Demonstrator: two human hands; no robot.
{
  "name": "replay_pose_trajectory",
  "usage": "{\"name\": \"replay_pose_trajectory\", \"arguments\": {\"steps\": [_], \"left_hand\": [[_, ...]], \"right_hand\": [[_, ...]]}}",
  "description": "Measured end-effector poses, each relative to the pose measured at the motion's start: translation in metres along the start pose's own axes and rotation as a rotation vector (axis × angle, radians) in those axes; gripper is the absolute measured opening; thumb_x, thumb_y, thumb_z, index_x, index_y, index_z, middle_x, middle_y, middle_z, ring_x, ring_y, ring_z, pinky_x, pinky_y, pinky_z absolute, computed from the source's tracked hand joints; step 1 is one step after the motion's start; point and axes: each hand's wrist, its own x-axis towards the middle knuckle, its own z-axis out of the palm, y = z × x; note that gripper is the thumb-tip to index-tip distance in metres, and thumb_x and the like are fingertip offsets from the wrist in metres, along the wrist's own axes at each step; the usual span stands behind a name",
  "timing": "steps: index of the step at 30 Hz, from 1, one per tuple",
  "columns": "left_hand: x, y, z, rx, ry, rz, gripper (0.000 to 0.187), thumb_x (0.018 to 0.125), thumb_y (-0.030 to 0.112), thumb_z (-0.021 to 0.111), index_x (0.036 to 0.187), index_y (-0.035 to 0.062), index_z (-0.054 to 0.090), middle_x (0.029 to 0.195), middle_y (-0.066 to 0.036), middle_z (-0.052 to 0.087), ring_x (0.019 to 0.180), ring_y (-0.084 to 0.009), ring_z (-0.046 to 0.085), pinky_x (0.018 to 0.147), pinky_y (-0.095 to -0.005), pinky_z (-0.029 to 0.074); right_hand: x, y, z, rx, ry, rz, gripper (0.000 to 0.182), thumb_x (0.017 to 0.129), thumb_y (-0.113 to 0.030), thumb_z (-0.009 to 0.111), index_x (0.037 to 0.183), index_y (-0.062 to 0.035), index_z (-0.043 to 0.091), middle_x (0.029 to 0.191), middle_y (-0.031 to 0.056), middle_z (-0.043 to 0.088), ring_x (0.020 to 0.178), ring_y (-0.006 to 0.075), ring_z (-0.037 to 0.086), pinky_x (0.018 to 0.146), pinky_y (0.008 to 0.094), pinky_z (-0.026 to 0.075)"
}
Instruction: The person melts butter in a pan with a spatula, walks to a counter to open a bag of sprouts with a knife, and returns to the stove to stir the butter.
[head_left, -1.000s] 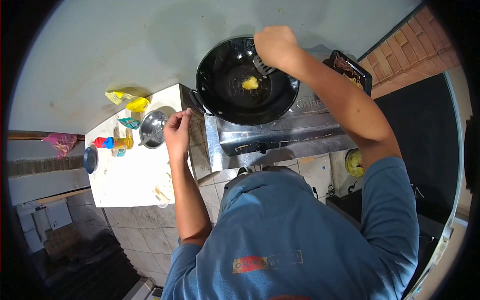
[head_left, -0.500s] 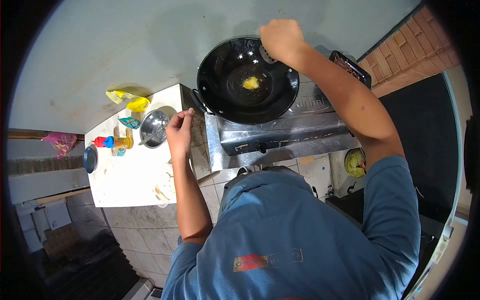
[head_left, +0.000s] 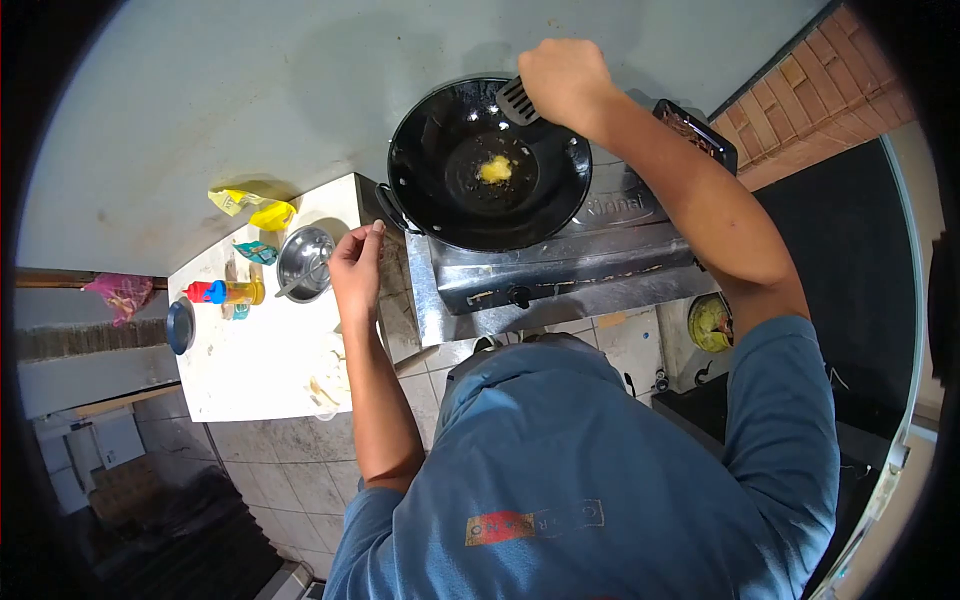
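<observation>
A black wok (head_left: 430,195) sits on the stove (head_left: 560,275), with a small yellow lump of food (head_left: 495,170) in its middle. Above the wok's far right rim, my right hand (head_left: 567,80) is wrapped round a slotted spatula (head_left: 516,102). The spatula's dark slotted head shows left of the hand, over the wok's inner wall; its handle is hidden by the hand. My left hand (head_left: 357,258) hovers just left of the wok's loop handle (head_left: 392,208), apart from it. Its fingers are pinched together, and whatever they may hold is too small to make out.
On the white table (head_left: 260,370) at left stand a steel bowl (head_left: 305,255) with a utensil, a bottle with a blue cap (head_left: 240,292), a yellow packet (head_left: 265,212) and a teal packet (head_left: 258,252). A black tray (head_left: 720,145) lies right of the wok.
The spatula head has turned and shifted slightly left, so its slots now show more clearly. My left hand has barely moved. The view has shifted a little.
</observation>
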Motion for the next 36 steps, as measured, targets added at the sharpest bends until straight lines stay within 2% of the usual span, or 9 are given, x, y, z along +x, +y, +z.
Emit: {"name": "replay_pose_trajectory", "arguments": {"steps": [14, 20, 36], "left_hand": [[0.000, -0.003, -0.003, -0.044, 0.017, -0.020, 0.023, 0.086, 0.022, 0.066, 0.090, -0.0006, 0.065, 0.077, 0.001, 0.060, 0.070, -0.0054, 0.050, 0.065, -0.0190, 0.040], [-0.001, -0.002, -0.002, -0.061, 0.015, -0.017, 0.022, 0.087, 0.021, 0.066, 0.090, -0.0005, 0.065, 0.077, 0.001, 0.061, 0.071, -0.0051, 0.051, 0.066, -0.0189, 0.040], [0.002, -0.004, 0.002, -0.067, -0.009, -0.004, 0.023, 0.086, 0.023, 0.066, 0.089, 0.0002, 0.065, 0.073, 0.003, 0.057, 0.064, -0.0037, 0.045, 0.058, -0.0184, 0.036]], "right_hand": [[0.000, -0.019, 0.027, 0.043, -0.008, -0.086, 0.009, 0.067, -0.006, 0.061, 0.071, -0.0062, 0.069, 0.072, 0.0124, 0.067, 0.070, 0.0284, 0.067, 0.059, 0.0370, 0.054], [0.000, -0.014, 0.023, 0.015, 0.102, -0.102, 0.008, 0.069, -0.006, 0.061, 0.072, -0.0062, 0.069, 0.070, 0.0120, 0.066, 0.069, 0.0280, 0.067, 0.059, 0.0365, 0.054], [-0.004, 0.008, 0.008, -0.104, 0.066, -0.062, 0.011, 0.072, -0.007, 0.058, 0.076, -0.0051, 0.068, 0.075, 0.0145, 0.067, 0.073, 0.0305, 0.067, 0.062, 0.0382, 0.054]]}}
